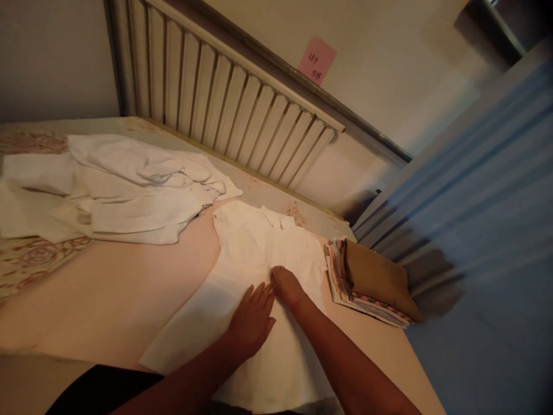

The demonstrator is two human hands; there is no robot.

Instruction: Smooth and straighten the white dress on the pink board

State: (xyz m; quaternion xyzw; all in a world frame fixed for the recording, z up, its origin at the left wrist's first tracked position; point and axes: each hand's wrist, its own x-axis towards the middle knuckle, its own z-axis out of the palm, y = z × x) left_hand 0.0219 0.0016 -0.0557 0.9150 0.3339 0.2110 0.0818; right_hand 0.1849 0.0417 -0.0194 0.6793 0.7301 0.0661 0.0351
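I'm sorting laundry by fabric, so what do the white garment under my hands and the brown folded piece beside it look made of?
White garment: probably thin woven cotton, matte, with soft creases and a collar. Brown folded piece: seemingly thicker matte cloth, smooth and unwrinkled; the fibre cannot be told.

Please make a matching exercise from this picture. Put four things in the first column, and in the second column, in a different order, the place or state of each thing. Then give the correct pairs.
Column 1
1. white garment
2. pile of white clothes
3. pink note
4. stack of folded fabrics

Column 2
A. stuck on the wall above the radiator
B. spread flat under the left hand and the right hand
C. by the bed's edge, beside the blue curtain
D. crumpled in a heap at the far left of the bed

Pairs: 1-B, 2-D, 3-A, 4-C
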